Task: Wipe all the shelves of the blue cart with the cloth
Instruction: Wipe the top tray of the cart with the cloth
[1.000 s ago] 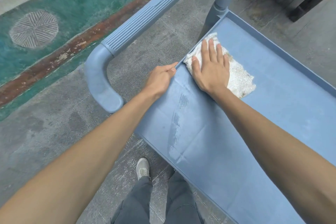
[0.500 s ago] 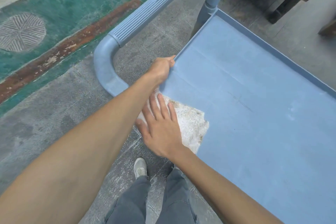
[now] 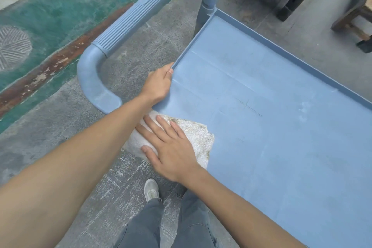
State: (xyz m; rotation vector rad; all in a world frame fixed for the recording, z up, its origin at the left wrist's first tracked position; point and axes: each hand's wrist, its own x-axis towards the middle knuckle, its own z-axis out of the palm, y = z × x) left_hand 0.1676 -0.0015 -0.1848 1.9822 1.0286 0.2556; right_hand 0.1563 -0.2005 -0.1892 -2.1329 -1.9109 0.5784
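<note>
Cloth (image 3: 193, 137), white and stained, is pressed flat on the blue cart's top shelf (image 3: 281, 147) by the right hand (image 3: 171, 151), fingers spread, nothing grasped. The shelf's raised rim (image 3: 193, 42) is clenched in the left hand (image 3: 159, 84)'s grip.

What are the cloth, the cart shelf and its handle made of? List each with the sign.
Cloth: looks like terry towelling, white, nubbly pile, brownish soiling.
Cart shelf: apparently moulded plastic, matte blue, with a raised rim and faint scuffs.
Handle: same blue plastic by its look, ribbed grip.
</note>
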